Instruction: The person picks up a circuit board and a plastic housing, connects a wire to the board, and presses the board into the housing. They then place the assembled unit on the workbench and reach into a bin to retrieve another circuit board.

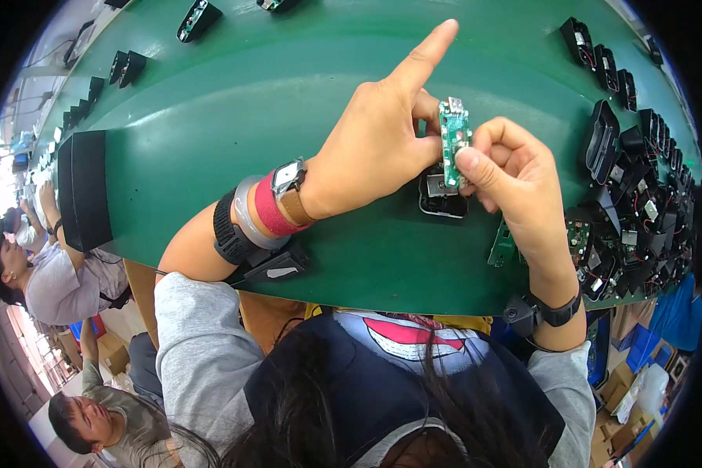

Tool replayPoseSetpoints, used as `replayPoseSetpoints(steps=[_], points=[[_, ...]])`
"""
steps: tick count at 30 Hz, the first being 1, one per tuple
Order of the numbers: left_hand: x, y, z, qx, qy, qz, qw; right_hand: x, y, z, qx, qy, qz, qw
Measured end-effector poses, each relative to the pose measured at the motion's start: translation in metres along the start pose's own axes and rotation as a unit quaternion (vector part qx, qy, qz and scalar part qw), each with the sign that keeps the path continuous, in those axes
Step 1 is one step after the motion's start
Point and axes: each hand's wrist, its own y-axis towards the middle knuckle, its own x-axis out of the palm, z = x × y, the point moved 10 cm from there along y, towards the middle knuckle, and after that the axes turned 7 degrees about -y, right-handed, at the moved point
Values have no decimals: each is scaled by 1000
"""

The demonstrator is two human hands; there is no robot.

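A small green circuit board (454,139) stands upright above the green conveyor belt (273,101), pinched between both hands. My left hand (382,140) grips its left edge with thumb and a bent finger, index finger pointing away. My right hand (515,175) holds its right edge and lower end with thumb and fingers. Directly beneath the board a black plastic housing (442,196) lies on the belt, partly hidden by my fingers. My left wrist wears a watch and several bands.
A pile of black housings with wires and green boards (632,218) crowds the belt's right side. Another green board (504,246) lies by my right wrist. Single black housings (198,19) sit farther along the belt. Other people sit at the left (51,281).
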Motion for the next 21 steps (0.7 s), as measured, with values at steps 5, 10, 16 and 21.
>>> replayPoseSetpoints(steps=[5,10,16,21], points=[[4,-2,-25,-62,-73,-8,995,-6,1,9,34,-89,13,995],[6,2,-8,-49,34,-60,996,-10,4,22,21,-181,-2,983],[11,0,-4,-11,54,-81,995,-9,-4,-17,-122,-132,73,981],[13,1,-2,23,80,-78,993,-15,-3,-16,-112,-76,66,989]])
